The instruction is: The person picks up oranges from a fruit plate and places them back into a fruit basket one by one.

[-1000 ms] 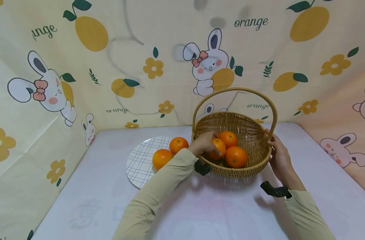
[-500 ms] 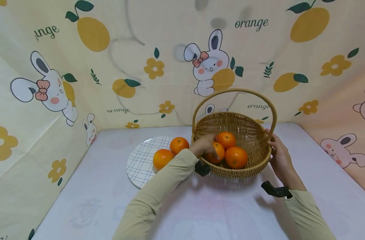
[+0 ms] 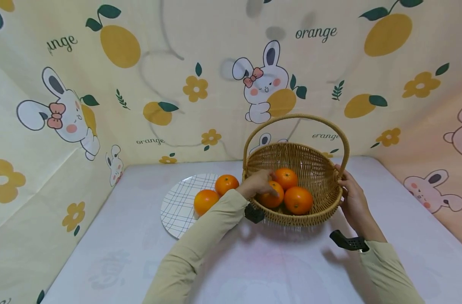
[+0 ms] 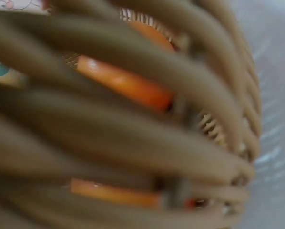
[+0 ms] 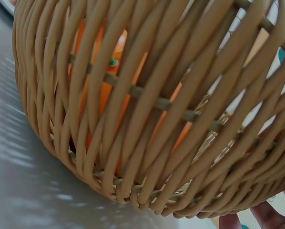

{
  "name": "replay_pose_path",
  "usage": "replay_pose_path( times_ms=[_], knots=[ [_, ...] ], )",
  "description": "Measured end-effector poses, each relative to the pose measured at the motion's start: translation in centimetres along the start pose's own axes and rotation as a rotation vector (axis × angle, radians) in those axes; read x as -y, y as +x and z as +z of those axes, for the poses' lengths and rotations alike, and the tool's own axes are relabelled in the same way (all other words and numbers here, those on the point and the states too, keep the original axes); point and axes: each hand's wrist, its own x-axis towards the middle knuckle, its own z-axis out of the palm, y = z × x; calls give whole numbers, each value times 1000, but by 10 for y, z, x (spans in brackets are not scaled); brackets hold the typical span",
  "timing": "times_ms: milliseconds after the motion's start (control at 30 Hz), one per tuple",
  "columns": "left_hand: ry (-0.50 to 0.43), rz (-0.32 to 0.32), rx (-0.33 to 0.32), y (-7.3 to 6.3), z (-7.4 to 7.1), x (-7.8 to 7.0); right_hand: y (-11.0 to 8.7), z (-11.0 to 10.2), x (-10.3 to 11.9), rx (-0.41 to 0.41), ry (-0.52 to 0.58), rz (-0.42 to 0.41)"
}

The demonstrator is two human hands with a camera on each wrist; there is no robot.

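Note:
A wicker basket (image 3: 322, 185) with an arched handle stands tilted toward me and holds three oranges. Over its left rim reaches my left hand (image 3: 255, 184), its fingers and thumb on the left orange (image 3: 270, 201). Beside that fruit lie the back orange (image 3: 286, 177) and the front right orange (image 3: 298, 201). My right hand (image 3: 354, 200) grips the basket's right side near the handle's foot. Blurred wicker (image 4: 123, 129) fills most of the left wrist view, with fruit behind it. In the right wrist view, fingertips (image 5: 264, 217) touch the basket's edge.
Left of the basket, a white plate (image 3: 178, 202) with a blue grid bears an upper orange (image 3: 226, 184) and a lower orange (image 3: 206, 202), partly behind the left forearm. Printed cloth (image 3: 208, 38) hangs behind the white table (image 3: 273, 270) and at both sides.
The left orange has moved down and a little left in the basket with my left hand on it. The back orange has shifted slightly left. My right hand keeps its grip.

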Motion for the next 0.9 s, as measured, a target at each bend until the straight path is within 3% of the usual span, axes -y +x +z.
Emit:
replay_pose_path(
  times_ms=[300, 633, 900],
  knots=[
    [-209, 35, -21, -9, -3, -1, -3, 0, -2, -13, 25, 10],
    [-362, 180, -53, -30, -16, -1, -2, 0, -2, -21, 63, 11],
    [-481, 275, -95, -51, -36, 4, -1, 0, -2, -12, 71, 3]
  ],
)
